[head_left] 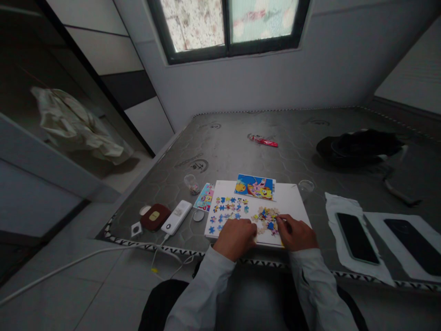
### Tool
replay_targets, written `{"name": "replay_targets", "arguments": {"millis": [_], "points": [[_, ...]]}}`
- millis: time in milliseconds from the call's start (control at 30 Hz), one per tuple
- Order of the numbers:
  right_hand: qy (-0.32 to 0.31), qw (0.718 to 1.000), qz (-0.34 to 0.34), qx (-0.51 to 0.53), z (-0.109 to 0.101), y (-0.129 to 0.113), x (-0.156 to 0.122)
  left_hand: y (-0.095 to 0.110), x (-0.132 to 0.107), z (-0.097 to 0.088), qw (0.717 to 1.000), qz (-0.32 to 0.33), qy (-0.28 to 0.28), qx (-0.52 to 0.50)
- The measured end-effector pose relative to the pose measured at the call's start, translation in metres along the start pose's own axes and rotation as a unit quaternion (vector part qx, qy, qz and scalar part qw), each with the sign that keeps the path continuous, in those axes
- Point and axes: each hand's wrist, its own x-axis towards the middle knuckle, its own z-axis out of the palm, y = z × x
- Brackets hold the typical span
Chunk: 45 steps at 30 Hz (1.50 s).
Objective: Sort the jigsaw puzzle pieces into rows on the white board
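A white board or flat box (292,202) lies near the front edge with jigsaw pieces on it. Blue and yellow pieces (227,207) are spread in loose rows on its left half. A heap of mixed pieces (265,218), some with plain tan backs up, sits right of them. My left hand (237,235) rests over the board's front left, its fingers curled; whatever is in them is hidden. At the heap's right edge is my right hand (296,233), thumb and fingers pinched together, their contents too small to make out. A cartoon picture card (255,187) lies at the board's back.
Left of the board are another card (205,197), a clear tub (191,184), a white power bank (176,218) with a cable, and a brown case (155,217). Two phones (357,238) lie on white cloths at right. Farther back are a red packet (263,140) and black cap (358,146).
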Motion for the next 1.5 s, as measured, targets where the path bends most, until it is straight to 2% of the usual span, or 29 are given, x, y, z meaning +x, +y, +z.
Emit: {"name": "replay_targets", "arguments": {"millis": [400, 633, 733, 933, 1200, 1333, 1433, 1500], "points": [[0.006, 1.000, -0.002, -0.005, 0.002, 0.002, -0.001, -0.008, -0.002, 0.000, 0.999, 0.032, 0.034, 0.013], [0.008, 1.000, -0.001, -0.002, 0.001, 0.001, -0.001, -0.029, -0.001, 0.000, 0.988, -0.111, 0.102, -0.042], [0.006, 1.000, 0.000, -0.003, 0.001, 0.001, -0.001, -0.033, 0.000, 0.001, 0.989, -0.109, 0.096, -0.041], [0.003, 1.000, -0.001, -0.002, 0.001, 0.001, 0.000, -0.030, 0.003, 0.003, 0.998, -0.040, 0.047, -0.011], [0.007, 1.000, -0.003, -0.008, 0.000, 0.000, 0.000, -0.029, 0.004, -0.001, 0.999, -0.045, 0.014, 0.012], [0.014, 1.000, -0.006, 0.004, 0.001, 0.001, 0.000, -0.027, 0.007, 0.003, 0.996, -0.055, 0.057, 0.032], [0.011, 1.000, -0.006, 0.004, 0.002, 0.001, 0.000, -0.019, 0.012, 0.012, 0.991, -0.074, 0.106, 0.029], [0.012, 1.000, -0.005, -0.001, 0.002, 0.001, -0.001, -0.013, 0.016, 0.019, 0.989, -0.085, 0.116, 0.023]]}}
